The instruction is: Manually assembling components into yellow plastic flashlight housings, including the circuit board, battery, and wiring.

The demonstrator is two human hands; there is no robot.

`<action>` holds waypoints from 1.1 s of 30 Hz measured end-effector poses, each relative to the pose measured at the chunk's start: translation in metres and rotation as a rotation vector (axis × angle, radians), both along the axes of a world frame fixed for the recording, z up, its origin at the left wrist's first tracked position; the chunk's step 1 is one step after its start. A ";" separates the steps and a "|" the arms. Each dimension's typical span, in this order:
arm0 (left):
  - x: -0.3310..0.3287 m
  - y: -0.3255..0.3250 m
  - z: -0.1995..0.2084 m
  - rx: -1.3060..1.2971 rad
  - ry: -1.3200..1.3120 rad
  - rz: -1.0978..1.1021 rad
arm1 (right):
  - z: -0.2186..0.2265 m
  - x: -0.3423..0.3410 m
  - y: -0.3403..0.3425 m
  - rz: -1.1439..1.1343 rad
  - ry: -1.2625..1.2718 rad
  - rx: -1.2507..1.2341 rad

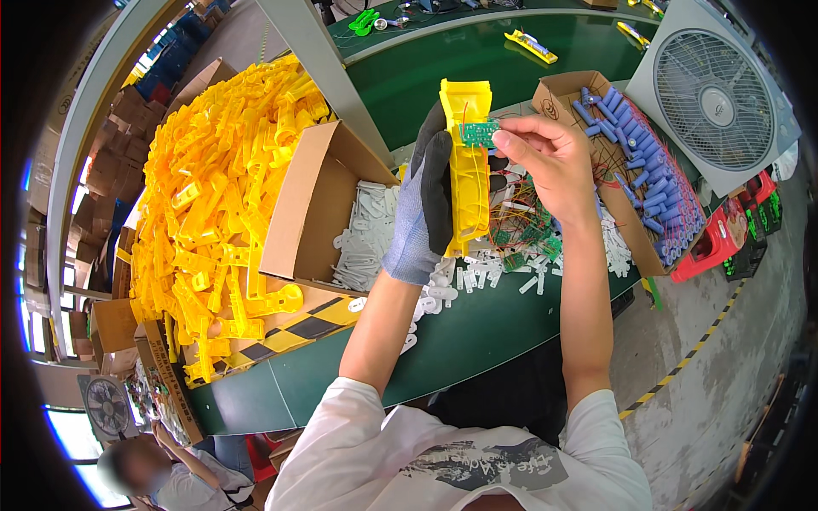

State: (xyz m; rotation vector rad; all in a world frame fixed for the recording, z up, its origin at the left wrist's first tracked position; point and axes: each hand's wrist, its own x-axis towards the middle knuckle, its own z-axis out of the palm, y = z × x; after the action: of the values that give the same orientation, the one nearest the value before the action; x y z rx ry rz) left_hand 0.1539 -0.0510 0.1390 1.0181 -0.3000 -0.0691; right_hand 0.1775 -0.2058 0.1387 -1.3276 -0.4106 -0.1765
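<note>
A long yellow plastic housing (470, 192) stands nearly upright in my left hand (423, 192), which wears a grey glove with black-coated fingers wrapped round its left side. My bare right hand (550, 162) pinches a small green circuit board (479, 134) between thumb and fingertips. The board lies over the upper part of the housing's hollow side, with thin wires running from it. Whether it touches the housing I cannot tell. Beneath my hands on the green table are more circuit boards (532, 232) with tangled wires, beside loose white plastic pieces (486, 274).
Yellow housings (226, 187) are heaped at the left. An open carton (294, 209) holds white pieces. At the right, another carton (554, 94) contains blue cylindrical cells (652, 170), near a grey fan (716, 98). A filled yellow housing (530, 47) lies on the far green surface. Another person (170, 473) sits lower left.
</note>
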 end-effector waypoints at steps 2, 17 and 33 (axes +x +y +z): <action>0.000 0.001 -0.001 -0.013 0.010 -0.007 | -0.001 0.000 0.000 0.005 -0.005 0.014; 0.003 0.002 -0.003 -0.040 0.034 -0.006 | -0.006 -0.001 0.011 -0.041 -0.043 0.123; -0.007 -0.005 0.001 0.202 -0.001 0.227 | -0.008 -0.003 0.027 -0.249 -0.084 -0.010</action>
State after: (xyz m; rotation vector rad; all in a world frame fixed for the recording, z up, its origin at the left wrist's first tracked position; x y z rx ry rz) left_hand 0.1468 -0.0564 0.1403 1.2463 -0.1789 0.1082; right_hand 0.1740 -0.1787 0.1307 -1.3822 -0.3157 -0.4390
